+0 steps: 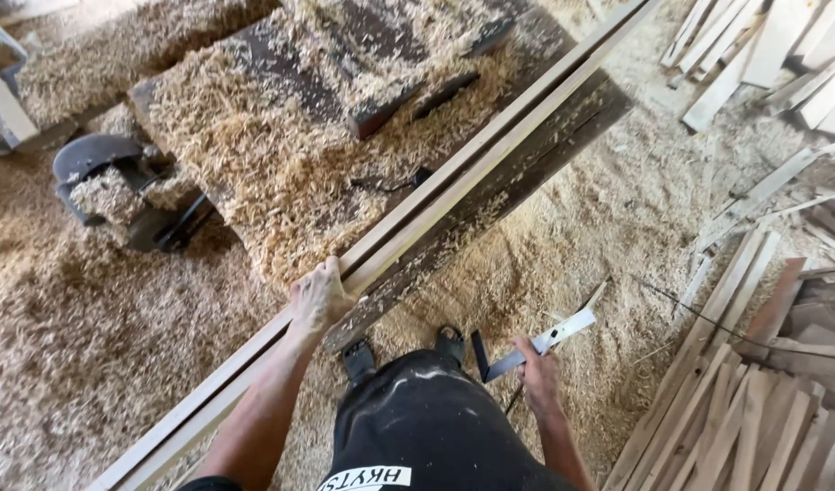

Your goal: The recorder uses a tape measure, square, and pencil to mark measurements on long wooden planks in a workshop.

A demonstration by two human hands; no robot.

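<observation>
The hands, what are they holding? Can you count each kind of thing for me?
Long pale wooden strips, gripped together by the left hand on the shaving-covered bench: 2
Metal square, held by the right hand: 1
Total: 3 things held
</observation>
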